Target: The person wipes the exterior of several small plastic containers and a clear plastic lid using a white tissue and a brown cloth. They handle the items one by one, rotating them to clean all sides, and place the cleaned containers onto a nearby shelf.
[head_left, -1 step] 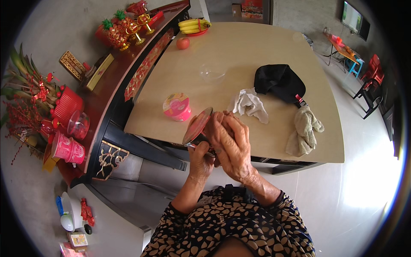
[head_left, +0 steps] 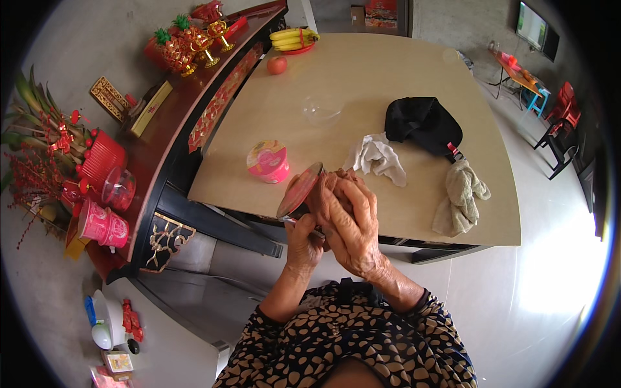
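Observation:
Above the table's near edge, both my hands grip a small can [head_left: 301, 191] with a round reddish top, tilted so the top faces up and to the left. My left hand [head_left: 303, 242] is closed round its near side, thumb against the lower rim. My right hand [head_left: 352, 226] wraps its right side with bent fingers. A brownish patch under those fingers is unclear, and the can's body is mostly hidden. Just beyond sits a pink tub [head_left: 270, 169] with a patterned lid. A crumpled white cloth [head_left: 377, 160] lies to the right of my hands.
On the pale table [head_left: 362, 71] are a black cap [head_left: 424, 123], a beige cloth [head_left: 460, 197], a clear plastic cover [head_left: 321, 110], an apple [head_left: 277, 65] and bananas [head_left: 291, 37]. A dark red cabinet [head_left: 169, 123] with ornaments, a plant and pink tubs [head_left: 103, 223] borders the left side.

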`<move>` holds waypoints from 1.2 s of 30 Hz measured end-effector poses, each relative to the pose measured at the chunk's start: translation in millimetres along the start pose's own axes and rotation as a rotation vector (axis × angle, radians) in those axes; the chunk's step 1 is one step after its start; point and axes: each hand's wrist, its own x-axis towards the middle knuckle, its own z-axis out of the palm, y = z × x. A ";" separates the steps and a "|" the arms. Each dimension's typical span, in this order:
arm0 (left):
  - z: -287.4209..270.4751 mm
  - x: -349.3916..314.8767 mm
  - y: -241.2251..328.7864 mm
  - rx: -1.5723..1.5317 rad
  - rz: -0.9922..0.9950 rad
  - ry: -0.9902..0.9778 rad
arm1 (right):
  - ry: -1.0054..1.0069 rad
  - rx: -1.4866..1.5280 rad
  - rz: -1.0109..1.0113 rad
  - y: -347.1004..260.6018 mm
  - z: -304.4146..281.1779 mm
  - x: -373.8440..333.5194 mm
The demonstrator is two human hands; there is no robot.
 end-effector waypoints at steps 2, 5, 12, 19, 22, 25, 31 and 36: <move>15.1 1.8 7.4 -0.033 -0.017 0.062 | 0.016 -0.035 -0.059 -2.0 1.3 -5.2; 7.0 -1.0 9.9 -0.074 -0.012 -0.037 | 0.059 0.018 -0.089 7.0 3.1 -1.4; 6.4 4.1 20.7 -0.071 -0.017 -0.140 | -0.038 0.747 0.788 36.0 -6.4 8.3; -10.0 12.2 23.8 0.592 0.230 -0.173 | 0.007 0.434 0.283 24.7 -23.6 13.2; -6.0 13.3 29.8 0.657 0.278 -0.248 | -0.284 -0.028 -0.081 15.7 -26.1 23.4; -7.4 12.5 24.2 0.595 0.269 -0.258 | -0.308 0.005 0.030 31.6 -23.0 24.6; -9.6 11.9 21.8 0.653 0.198 -0.296 | -0.227 -0.099 0.115 47.6 -9.3 21.1; -16.0 13.8 24.3 0.638 0.106 -0.318 | -0.347 -0.086 -0.056 21.9 -9.5 16.3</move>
